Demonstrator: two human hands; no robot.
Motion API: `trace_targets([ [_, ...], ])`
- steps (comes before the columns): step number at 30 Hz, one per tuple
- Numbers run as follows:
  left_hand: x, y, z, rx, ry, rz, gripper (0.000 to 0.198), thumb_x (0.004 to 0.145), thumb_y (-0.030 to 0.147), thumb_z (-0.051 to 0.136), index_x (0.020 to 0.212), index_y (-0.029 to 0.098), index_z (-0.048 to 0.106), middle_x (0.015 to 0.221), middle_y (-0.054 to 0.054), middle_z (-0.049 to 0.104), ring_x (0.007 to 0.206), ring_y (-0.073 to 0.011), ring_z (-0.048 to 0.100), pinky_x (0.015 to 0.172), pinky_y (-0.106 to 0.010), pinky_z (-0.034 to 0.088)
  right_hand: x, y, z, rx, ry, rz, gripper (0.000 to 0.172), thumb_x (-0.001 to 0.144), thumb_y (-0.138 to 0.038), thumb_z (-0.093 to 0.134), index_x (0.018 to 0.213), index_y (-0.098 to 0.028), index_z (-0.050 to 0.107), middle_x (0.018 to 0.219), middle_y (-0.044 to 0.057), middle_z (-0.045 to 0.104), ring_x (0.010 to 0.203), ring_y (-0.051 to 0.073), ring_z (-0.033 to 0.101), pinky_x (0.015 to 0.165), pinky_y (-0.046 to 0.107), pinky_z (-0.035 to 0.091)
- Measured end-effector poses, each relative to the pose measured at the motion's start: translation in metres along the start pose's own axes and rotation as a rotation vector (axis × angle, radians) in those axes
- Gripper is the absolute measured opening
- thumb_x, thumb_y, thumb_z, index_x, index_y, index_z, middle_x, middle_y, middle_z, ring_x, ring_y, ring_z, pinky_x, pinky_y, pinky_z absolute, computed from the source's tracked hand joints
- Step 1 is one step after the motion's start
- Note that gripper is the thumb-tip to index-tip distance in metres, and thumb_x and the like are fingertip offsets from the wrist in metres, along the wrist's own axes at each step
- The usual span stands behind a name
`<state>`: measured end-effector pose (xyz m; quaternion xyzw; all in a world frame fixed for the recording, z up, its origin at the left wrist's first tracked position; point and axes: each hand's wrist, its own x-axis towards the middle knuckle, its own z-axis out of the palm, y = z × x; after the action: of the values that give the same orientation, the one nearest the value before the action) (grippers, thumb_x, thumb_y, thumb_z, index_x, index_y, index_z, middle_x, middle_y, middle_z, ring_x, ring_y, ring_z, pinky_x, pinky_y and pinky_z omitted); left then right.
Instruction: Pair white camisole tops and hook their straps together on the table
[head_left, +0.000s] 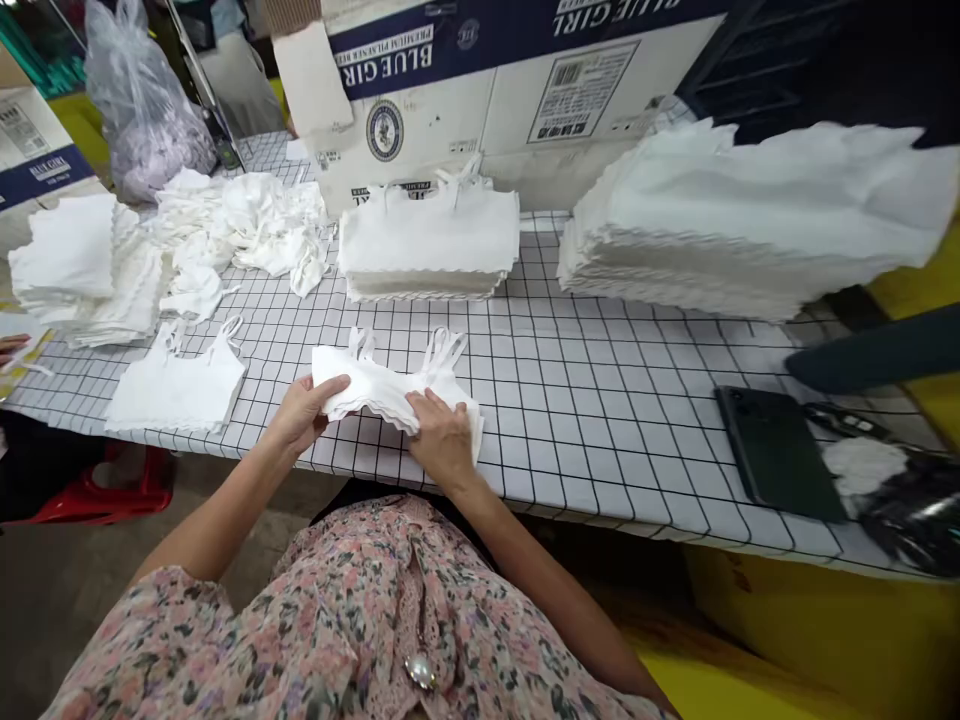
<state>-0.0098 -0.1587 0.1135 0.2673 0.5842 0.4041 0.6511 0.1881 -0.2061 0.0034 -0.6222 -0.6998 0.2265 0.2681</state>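
Note:
Near the front edge of the checked table lies a small stack of white strappy camisole tops (pixel 375 385), its thin straps pointing away from me. My left hand (pixel 304 408) pinches the stack's left end, thumb on top, and lifts that side a little. Over the right part rests my right hand (pixel 441 435), fingers laid across the cloth; its thumb and the underside of its grip are hidden. Left of my hands another white camisole top (pixel 180 385) lies flat. Behind the stack stands a neat pile of folded white tops (pixel 431 240).
A tall stack of white cloth pieces (pixel 720 220) fills the back right. Crumpled white garments (pixel 255 225) and a stacked white pile (pixel 90 260) lie at left. Cardboard boxes (pixel 465 110) line the back. A dark phone (pixel 776 450) sits at right. Another person's hand (pixel 11 348) shows far left.

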Motion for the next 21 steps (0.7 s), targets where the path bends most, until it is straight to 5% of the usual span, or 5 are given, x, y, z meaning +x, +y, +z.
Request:
trace_targets([
  [2, -0.006, 0.019, 0.009, -0.033, -0.017, 0.039, 0.019, 0.076, 0.011, 0.089, 0.088, 0.008, 0.076, 0.081, -0.009, 0.080, 0.064, -0.0122, 0.072, 0.056, -0.019, 0.062, 0.004, 0.012, -0.033, 0.034, -0.017, 0.025, 0.042, 0.093, -0.021, 0.049, 0.119, -0.014, 0.081, 0.108, 0.018, 0.083, 0.102, 0.039, 0.079, 0.093, 0.062, 0.061],
  [4, -0.008, 0.038, 0.014, -0.038, -0.045, 0.098, 0.013, 0.080, 0.011, 0.086, 0.087, 0.007, 0.076, 0.085, -0.011, 0.081, 0.067, -0.0126, 0.074, 0.059, -0.018, 0.064, 0.006, 0.023, -0.074, 0.111, -0.044, 0.053, 0.040, 0.096, -0.032, 0.050, 0.112, -0.018, 0.084, 0.092, 0.012, 0.083, 0.076, 0.028, 0.077, 0.068, 0.042, 0.062],
  [11, 0.011, 0.100, 0.036, 0.005, -0.085, 0.309, 0.012, 0.084, 0.016, 0.085, 0.092, 0.010, 0.077, 0.100, -0.012, 0.081, 0.113, -0.0276, 0.079, 0.097, -0.034, 0.073, 0.050, 0.021, -0.213, 0.370, -0.224, 0.099, 0.044, 0.073, -0.061, 0.078, 0.085, -0.019, 0.081, 0.085, 0.010, 0.074, 0.076, 0.021, 0.066, 0.062, 0.031, 0.051],
  [15, 0.029, 0.125, 0.048, -0.004, -0.130, 0.389, 0.011, 0.087, 0.012, 0.082, 0.094, 0.009, 0.075, 0.109, -0.013, 0.079, 0.126, -0.0320, 0.075, 0.109, -0.040, 0.070, 0.089, 0.019, -0.253, 0.316, -0.263, 0.054, 0.054, 0.071, -0.068, 0.083, 0.088, -0.017, 0.084, 0.087, 0.013, 0.073, 0.076, 0.022, 0.066, 0.062, 0.035, 0.054],
  [21, 0.070, 0.164, 0.068, 0.053, -0.167, 0.493, 0.029, 0.090, 0.011, 0.082, 0.115, 0.008, 0.070, 0.118, -0.012, 0.075, 0.137, -0.0390, 0.068, 0.111, -0.046, 0.068, 0.139, 0.033, -0.282, 0.234, 0.128, -0.150, 0.053, 0.089, -0.065, 0.071, 0.083, -0.014, 0.086, 0.088, 0.011, 0.076, 0.098, 0.024, 0.072, 0.068, 0.033, 0.052],
])
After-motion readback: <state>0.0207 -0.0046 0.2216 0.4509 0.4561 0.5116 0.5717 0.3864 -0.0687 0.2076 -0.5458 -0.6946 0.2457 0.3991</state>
